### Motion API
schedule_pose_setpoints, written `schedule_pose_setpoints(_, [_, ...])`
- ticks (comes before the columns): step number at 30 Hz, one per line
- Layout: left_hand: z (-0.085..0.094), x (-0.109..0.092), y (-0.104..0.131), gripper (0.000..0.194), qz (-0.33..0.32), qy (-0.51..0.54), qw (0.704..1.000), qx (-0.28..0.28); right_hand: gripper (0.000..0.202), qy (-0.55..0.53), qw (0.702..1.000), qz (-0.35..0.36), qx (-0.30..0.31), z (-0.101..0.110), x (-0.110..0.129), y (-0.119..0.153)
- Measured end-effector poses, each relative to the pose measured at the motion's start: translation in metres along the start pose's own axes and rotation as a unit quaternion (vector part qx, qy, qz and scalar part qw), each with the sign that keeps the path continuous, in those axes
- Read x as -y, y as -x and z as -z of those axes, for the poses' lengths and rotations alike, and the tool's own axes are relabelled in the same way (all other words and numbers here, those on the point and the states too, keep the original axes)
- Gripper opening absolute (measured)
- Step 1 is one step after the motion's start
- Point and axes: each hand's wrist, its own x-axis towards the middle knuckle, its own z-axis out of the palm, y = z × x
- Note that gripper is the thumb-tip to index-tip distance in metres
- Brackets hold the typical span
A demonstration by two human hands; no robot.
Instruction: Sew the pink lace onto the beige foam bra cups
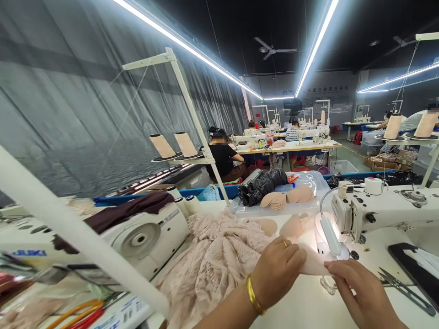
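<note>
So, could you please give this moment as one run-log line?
left hand: holding beige piece; right hand: holding its other end; lamp: lit; fabric: heaped left; snips: at right

Pale pink fabric piece [313,265] in your grasp
You hold it between your left hand [278,270] and your right hand [358,284], smooth-looking, its lower edge gently curved, partly hidden behind your fingers.

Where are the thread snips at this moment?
In the head view, the thread snips lie at lower right, just right of the person's right hand.
</note>
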Motion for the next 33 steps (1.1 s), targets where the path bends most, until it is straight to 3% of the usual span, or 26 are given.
schedule_pose_setpoints(1, [-0.002,0.000,0.002,0.010,-0.029,-0.040,0.999,0.010,0.031,0.017,0.999,0.024,0.018,-0.005,-0.007,0.002])
schedule_pose_setpoints(4, [-0.016,-0.006,0.003,0.040,-0.046,-0.021,0.992,0.117,0.028,0.046,0.994,0.066,0.075,-0.015,-0.030,0.010])
schedule_pose_setpoints(6, [-0.031,-0.013,-0.003,0.036,-0.065,0.015,0.987,0.145,0.029,0.040,0.991,0.077,0.106,-0.015,-0.044,0.015])
schedule_pose_setpoints(9, [-0.063,-0.025,-0.019,0.021,-0.110,0.042,0.982,0.146,0.027,0.022,0.985,0.071,0.155,-0.009,-0.058,0.019])
schedule_pose_setpoints(12, [-0.093,-0.034,-0.029,0.025,-0.115,0.042,0.984,0.128,0.031,0.010,0.982,0.051,0.181,-0.001,-0.065,0.022])
schedule_pose_setpoints(14, [-0.105,-0.038,-0.027,0.030,-0.086,0.034,0.992,0.080,0.040,0.000,0.979,0.031,0.203,0.005,-0.067,0.024])
schedule_pose_setpoints(17, [-0.110,-0.041,-0.019,0.029,-0.063,0.040,0.997,0.024,0.043,-0.012,0.965,-0.015,0.260,0.013,-0.068,0.025])
schedule_pose_setpoints(23, [-0.112,-0.043,-0.014,0.023,-0.053,0.050,0.997,0.016,0.042,-0.003,0.939,-0.069,0.337,0.017,-0.066,0.022])
schedule_pose_setpoints(27, [-0.114,-0.043,-0.018,0.021,-0.036,0.058,0.998,0.013,0.046,0.005,0.942,-0.075,0.326,0.014,-0.067,0.025])
schedule_pose_setpoints(33, [-0.111,-0.047,-0.020,0.023,-0.023,0.055,0.998,-0.022,0.043,0.003,0.967,-0.060,0.246,0.011,-0.069,0.029])
